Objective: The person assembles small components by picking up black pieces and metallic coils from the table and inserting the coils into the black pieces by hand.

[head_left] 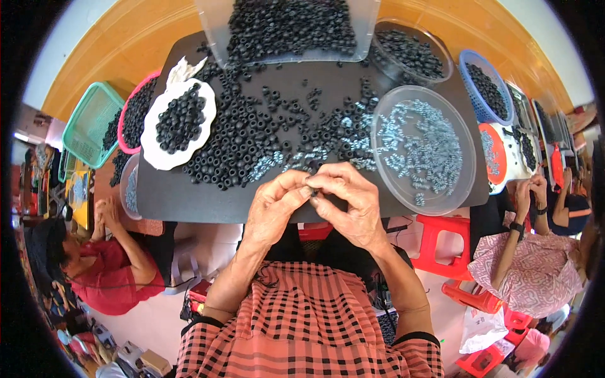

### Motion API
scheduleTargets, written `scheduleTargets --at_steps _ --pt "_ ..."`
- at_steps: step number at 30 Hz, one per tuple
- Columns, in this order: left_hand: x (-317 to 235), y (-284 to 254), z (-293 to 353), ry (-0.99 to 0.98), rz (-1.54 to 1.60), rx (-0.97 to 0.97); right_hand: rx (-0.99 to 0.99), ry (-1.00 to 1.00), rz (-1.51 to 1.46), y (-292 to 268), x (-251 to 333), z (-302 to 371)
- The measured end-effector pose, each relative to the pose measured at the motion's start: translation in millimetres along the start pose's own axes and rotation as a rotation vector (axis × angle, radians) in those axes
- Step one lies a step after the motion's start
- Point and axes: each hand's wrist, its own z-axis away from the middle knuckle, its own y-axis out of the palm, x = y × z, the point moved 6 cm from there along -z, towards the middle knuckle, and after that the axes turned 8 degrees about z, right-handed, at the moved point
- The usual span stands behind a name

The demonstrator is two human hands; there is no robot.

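Between our fingertips sits a small dark piece (314, 192), mostly hidden, held at the near edge of the tabletop. Our left hand (277, 206) and right hand (350, 206) meet around it, the grip of each pinched on the piece.

From there, we have loose, pale blue, coil-shaped pieces (267, 165) at ten o'clock, just beyond our left hand. Small, black, ring-shaped beads (233, 145) spread across the dark brown, round-cornered tabletop (183, 205) from ten o'clock round to one.

Towards two o'clock, near our right hand, a shallow, clear, round plastic dish (398, 189) holds more blue coils. Opposite, at ten, a white, scalloped-edged dish (159, 154) carries a heap of black beads. Farther out, we see a large, clear, rectangular plastic bin (218, 31) of them at twelve, and a clear, round plastic bowl (449, 64) of dark pieces at one.

Beyond the tabletop, a blue, round plastic basket (484, 114) stands at two o'clock, and a co-worker in red (129, 277) sits at eight.
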Motion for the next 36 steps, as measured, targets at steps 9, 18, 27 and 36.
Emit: scheduleTargets --at_steps 9,18,27,36 --pt "-0.4 -5.5 2.3 -0.014 -0.169 -0.06 -0.033 -0.041 -0.014 0.7 -1.3 2.6" --pt "-1.0 -4.1 3.3 0.074 -0.154 -0.042 -0.084 -0.047 -0.003 0.5 1.7 5.5" --pt "-2.2 1.1 -0.3 0.081 -0.17 -0.035 -0.249 -0.141 0.527 -95.6 24.1 -13.8" --pt "-2.5 0.8 2.3 0.075 -0.204 -0.042 -0.07 -0.04 0.849 -154.5 -70.6 -61.4"
